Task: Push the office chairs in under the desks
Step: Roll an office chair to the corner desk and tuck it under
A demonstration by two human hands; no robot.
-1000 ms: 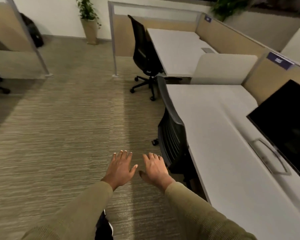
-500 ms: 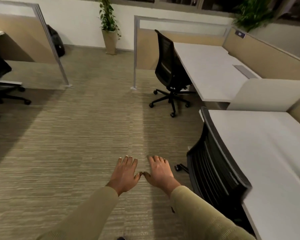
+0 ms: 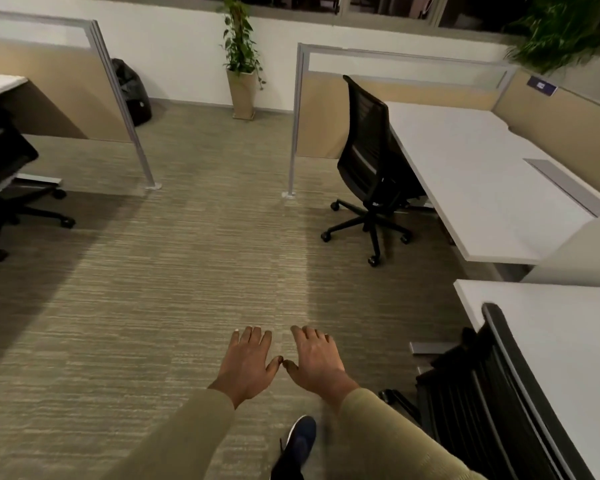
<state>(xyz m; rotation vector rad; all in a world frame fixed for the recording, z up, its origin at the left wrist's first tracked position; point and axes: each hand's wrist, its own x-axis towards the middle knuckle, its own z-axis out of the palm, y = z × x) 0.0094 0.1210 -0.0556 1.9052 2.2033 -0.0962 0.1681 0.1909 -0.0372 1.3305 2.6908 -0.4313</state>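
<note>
My left hand (image 3: 246,362) and my right hand (image 3: 317,360) hover palm-down over the carpet, fingers spread, thumbs almost touching, both empty. A black mesh office chair (image 3: 485,403) sits at the lower right with its back close against the near white desk (image 3: 568,344). Further ahead a second black chair (image 3: 369,157) stands beside the far white desk (image 3: 475,174), its seat partly under the desk edge and its wheeled base out on the carpet. A third black chair (image 3: 0,168) shows at the left edge, cut off by the frame.
Beige cubicle partitions with grey metal posts (image 3: 293,133) (image 3: 125,109) flank a carpeted aisle. A potted plant (image 3: 241,60) stands at the back wall, with a black bag (image 3: 132,88) to its left. My dark shoe (image 3: 300,441) is below my hands.
The view has moved forward and lifted along the aisle. The near chair has slid to the lower right, and the far chair and left chair have come closer. My hands stay empty, thumbs nearer together.
</note>
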